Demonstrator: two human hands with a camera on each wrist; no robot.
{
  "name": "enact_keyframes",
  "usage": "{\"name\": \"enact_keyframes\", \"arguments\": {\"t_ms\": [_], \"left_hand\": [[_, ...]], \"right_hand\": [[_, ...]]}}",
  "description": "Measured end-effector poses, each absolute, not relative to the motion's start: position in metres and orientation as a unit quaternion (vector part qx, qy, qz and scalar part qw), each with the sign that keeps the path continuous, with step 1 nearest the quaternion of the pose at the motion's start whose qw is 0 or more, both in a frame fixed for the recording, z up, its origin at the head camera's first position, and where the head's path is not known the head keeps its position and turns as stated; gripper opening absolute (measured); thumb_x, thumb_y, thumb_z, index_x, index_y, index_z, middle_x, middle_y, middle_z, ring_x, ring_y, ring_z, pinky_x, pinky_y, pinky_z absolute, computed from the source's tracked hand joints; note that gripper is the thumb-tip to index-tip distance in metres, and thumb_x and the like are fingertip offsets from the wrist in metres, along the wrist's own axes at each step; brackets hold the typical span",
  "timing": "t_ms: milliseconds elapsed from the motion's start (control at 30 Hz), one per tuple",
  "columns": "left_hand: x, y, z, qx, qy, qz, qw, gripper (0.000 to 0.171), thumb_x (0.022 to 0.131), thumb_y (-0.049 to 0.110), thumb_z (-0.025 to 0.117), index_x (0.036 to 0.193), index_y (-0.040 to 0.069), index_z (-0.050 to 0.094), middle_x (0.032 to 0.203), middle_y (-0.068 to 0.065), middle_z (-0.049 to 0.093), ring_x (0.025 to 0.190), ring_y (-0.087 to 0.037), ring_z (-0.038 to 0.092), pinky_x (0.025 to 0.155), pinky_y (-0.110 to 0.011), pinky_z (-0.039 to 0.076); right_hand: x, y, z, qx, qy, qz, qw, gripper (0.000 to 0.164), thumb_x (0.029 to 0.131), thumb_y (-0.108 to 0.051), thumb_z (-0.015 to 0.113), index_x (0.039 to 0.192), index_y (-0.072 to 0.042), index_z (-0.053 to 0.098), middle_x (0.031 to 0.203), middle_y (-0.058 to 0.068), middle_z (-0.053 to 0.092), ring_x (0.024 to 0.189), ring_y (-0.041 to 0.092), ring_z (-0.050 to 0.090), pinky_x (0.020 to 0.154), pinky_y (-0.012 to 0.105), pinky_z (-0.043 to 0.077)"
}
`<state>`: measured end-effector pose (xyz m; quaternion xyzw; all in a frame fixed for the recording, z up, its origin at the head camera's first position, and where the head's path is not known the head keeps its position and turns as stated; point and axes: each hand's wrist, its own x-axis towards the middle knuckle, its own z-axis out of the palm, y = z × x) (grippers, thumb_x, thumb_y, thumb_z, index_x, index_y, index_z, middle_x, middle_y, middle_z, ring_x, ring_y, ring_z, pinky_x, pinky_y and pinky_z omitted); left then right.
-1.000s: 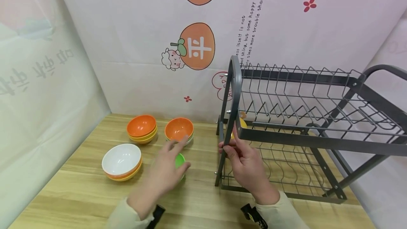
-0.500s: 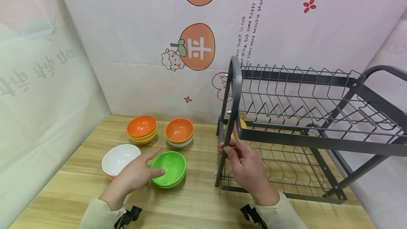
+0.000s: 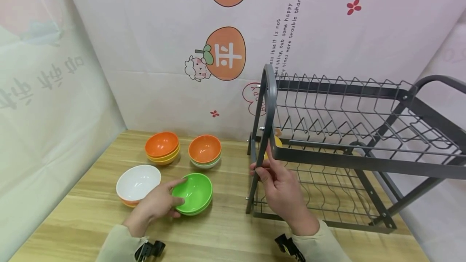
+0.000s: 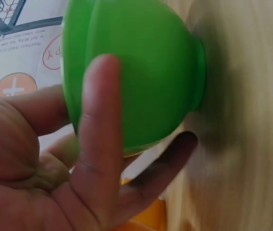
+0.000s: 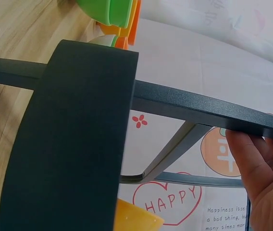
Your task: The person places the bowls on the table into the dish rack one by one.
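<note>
Left hand on the green bowls, right hand on the rack

We see two hands well apart. The left hand (image 3: 158, 201) pinches the left rim of the nested green bowls (image 3: 194, 193), its thumb over the edge and other fingers against the outer wall. These bowls sit at the near end of the bowl group, left of the rack; from the left wrist we cannot tell whether their foot touches the wooden table (image 3: 225, 237).

Our right hand (image 3: 285, 191) grips the left upright (image 3: 268, 120) of the dark two-tier rack (image 3: 364, 163), which stands on the right. Behind that post we make out something yellow (image 3: 278, 142), mostly hidden.

Just left of the left hand is a white-topped stack (image 3: 138, 183). Farther back we have two orange-topped stacks, one on the left (image 3: 162, 144) with yellow beneath, the other (image 3: 205, 148) with pale bowls beneath. A printed backdrop (image 3: 164, 104) rises behind the table.
</note>
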<state>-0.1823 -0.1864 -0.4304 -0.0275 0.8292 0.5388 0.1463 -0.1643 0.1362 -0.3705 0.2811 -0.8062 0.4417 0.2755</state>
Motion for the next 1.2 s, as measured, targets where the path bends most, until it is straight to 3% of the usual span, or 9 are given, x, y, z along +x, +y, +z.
{"name": "enact_keyframes", "arguments": {"t_ms": [300,467,633,800,1033,1200], "left_hand": [[-0.182,-0.184,-0.432,-0.035,0.830,0.542,0.129,0.073,0.078,-0.020,0.047,0.146,0.005,0.049,0.134,-0.038,0.040,0.056,-0.030,0.063,0.055,-0.041,0.059],[-0.181,-0.184,-0.425,-0.036,0.817,0.561,0.127,0.070,0.082,-0.019,0.047,0.148,0.003,0.046,0.130,-0.039,0.040,0.056,-0.031,0.060,0.055,-0.044,0.059],[-0.180,-0.185,-0.421,-0.031,0.829,0.546,0.117,0.069,0.080,-0.018,0.050,0.147,0.003,0.047,0.122,-0.036,0.045,0.057,-0.029,0.060,0.054,-0.044,0.059],[-0.178,-0.184,-0.420,-0.031,0.831,0.544,0.113,0.070,0.079,-0.018,0.050,0.147,0.002,0.047,0.128,-0.036,0.044,0.060,-0.030,0.060,0.055,-0.043,0.059],[-0.177,-0.182,-0.415,-0.024,0.835,0.541,0.101,0.069,0.079,-0.017,0.052,0.146,0.001,0.048,0.132,-0.035,0.044,0.060,-0.029,0.060,0.054,-0.044,0.059],[-0.175,-0.180,-0.410,-0.014,0.843,0.531,0.089,0.067,0.079,-0.016,0.054,0.144,0.001,0.050,0.127,-0.032,0.049,0.062,-0.027,0.060,0.053,-0.045,0.059]], "right_hand": [[-0.163,0.135,-0.370,0.285,-0.800,0.449,0.278,0.076,0.094,0.008,0.060,0.158,-0.016,0.028,0.103,-0.002,0.073,0.083,0.011,0.070,0.069,0.030,0.060],[-0.164,0.136,-0.371,0.292,-0.795,0.452,0.278,0.076,0.093,0.010,0.060,0.158,-0.014,0.028,0.102,0.001,0.073,0.081,0.013,0.070,0.064,0.026,0.058],[-0.165,0.136,-0.372,0.295,-0.796,0.449,0.281,0.078,0.093,0.011,0.060,0.159,-0.014,0.027,0.102,0.003,0.072,0.082,0.013,0.070,0.068,0.025,0.058],[-0.165,0.136,-0.372,0.295,-0.798,0.448,0.276,0.079,0.093,0.012,0.060,0.159,-0.015,0.027,0.102,0.005,0.072,0.085,0.013,0.070,0.072,0.024,0.058],[-0.165,0.136,-0.372,0.298,-0.796,0.446,0.279,0.057,0.095,0.009,0.060,0.147,-0.011,0.049,0.102,0.002,0.072,0.084,0.012,0.070,0.067,0.022,0.057],[-0.166,0.137,-0.372,0.298,-0.797,0.444,0.281,0.047,0.095,0.007,0.060,0.140,-0.006,0.054,0.102,0.002,0.072,0.075,0.011,0.067,0.057,0.019,0.050]]}}
